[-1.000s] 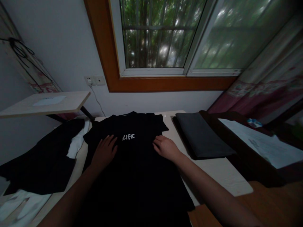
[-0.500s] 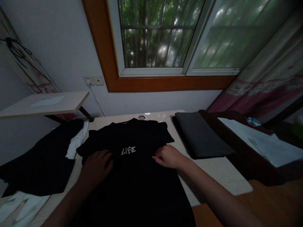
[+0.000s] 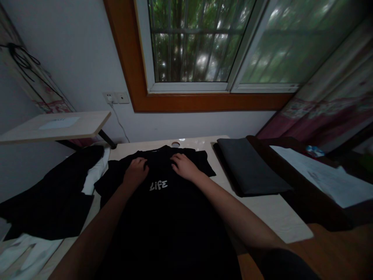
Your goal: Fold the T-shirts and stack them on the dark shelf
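A black T-shirt (image 3: 175,217) with white lettering on its chest lies spread over a pale table (image 3: 265,214), its collar toward the window. My left hand (image 3: 136,172) rests on the upper chest, left of the lettering, its fingers loosely bent over the cloth. On the other side of the collar, my right hand (image 3: 184,166) lies on the shirt with fingers stretched and slightly apart. Neither hand shows a fold of fabric gripped in it. The shirt's lower part runs out of view at the bottom.
Folded dark grey cloth (image 3: 247,167) lies right of the shirt. Black clothing (image 3: 55,198) and white cloth (image 3: 46,252) lie at the left, near a raised wooden shelf (image 3: 87,120). Farther right is a dark surface with a pale sheet (image 3: 323,175). A window (image 3: 201,46) is ahead.
Both hands have moved up the shirt toward the collar and closer together. My right fingers, curled before, are now stretched out. The shirt lies nearly the same.
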